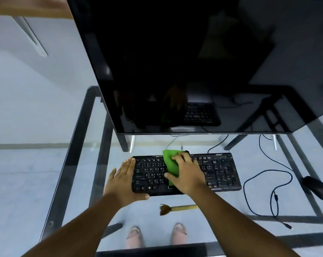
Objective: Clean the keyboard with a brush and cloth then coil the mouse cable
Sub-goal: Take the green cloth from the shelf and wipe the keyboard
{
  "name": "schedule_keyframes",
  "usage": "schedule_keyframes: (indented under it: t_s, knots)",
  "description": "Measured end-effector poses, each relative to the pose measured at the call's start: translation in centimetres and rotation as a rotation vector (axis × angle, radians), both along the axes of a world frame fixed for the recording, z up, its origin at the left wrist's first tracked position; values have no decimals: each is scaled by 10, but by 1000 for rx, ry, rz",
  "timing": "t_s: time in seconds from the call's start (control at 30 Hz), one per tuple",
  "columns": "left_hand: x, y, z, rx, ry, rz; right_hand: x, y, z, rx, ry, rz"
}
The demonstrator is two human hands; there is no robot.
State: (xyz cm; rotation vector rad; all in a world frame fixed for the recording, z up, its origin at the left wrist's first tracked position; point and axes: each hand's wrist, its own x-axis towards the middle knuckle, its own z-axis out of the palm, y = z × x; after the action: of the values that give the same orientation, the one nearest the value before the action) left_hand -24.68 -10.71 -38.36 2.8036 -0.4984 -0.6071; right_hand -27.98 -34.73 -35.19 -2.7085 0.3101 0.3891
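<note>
Nearest, two bare feet (pixel 155 236) show through the glass desk (pixel 79 145), one on each side of the view's middle. Just beyond them one brush (pixel 177 208) lies on the glass, its long axis running left to right, bristles pointing left and pale handle pointing right, a little short of the keyboard's front edge.

Next comes the single black keyboard (pixel 218 171), lying with its length across the desk from left to right. The left hand (pixel 123 177) lies against its left end with fingers straight and close together, thumb along the front edge. The right hand (pixel 186 173) presses one green cloth (pixel 170 162) flat onto the middle keys, fingers spread over it.

To the right, one dark mouse (pixel 314 186) sits well apart from the keyboard, and its cable (pixel 258 175) loops loosely over the glass between them, uncoiled.

Farthest back, one large dark monitor (pixel 175 62) stands behind the keyboard.
</note>
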Motion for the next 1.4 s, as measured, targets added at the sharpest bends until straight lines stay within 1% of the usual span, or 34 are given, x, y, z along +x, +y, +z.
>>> schedule_keyframes:
  t_s: [0.03,0.1,0.17,0.23,0.3,0.37,0.43,0.5,0.57,0.7,0.77,0.83,0.97,1.03,1.1,1.2,1.3,1.33,1.4]
  knots:
    - [0,0,-1,-1,3,-3,1,-2,1,-29,-7,-5]
    - [0,1,-2,-25,0,6,4,-9,1,-63,-5,-90]
    - [1,1,-3,-53,-3,26,6,-16,2,-64,10,-226]
    - [1,-1,-4,-71,8,42,10,-12,1,-42,10,-289]
    - [1,-3,-5,-78,22,51,16,6,0,16,-3,-258]
    - [0,-5,-6,-95,26,70,22,30,-1,64,-5,-134]
    - [-2,-4,-6,-113,22,89,26,48,-2,59,-10,8]
    - [-3,-3,-7,-129,16,99,26,51,-3,40,-19,60]
    - [-3,-1,-9,-142,10,102,20,39,-4,2,-42,14]
    - [-3,-1,-9,-150,3,93,1,-3,-5,-38,-94,-272]
    - [-3,-1,-9,-146,0,86,-1,-9,-6,-55,-100,-348]
    - [-3,-1,-9,-147,-2,82,4,5,-5,-49,-95,-337]
    - [-3,-1,-7,-137,-8,85,10,48,-8,35,-124,-83]
    - [-3,-1,-7,-141,-7,82,8,47,-10,42,-127,-20]
    - [-2,0,-5,-157,-1,73,5,32,-11,20,-120,-57]
    - [2,7,-4,-184,29,50,-2,3,-12,0,-159,-267]
    - [5,19,-5,-187,37,51,5,3,-10,-11,-114,-395]
    - [5,21,-5,-172,32,50,10,12,-8,-15,-91,-385]
    - [3,22,-6,-145,24,41,19,38,-5,5,-80,-260]
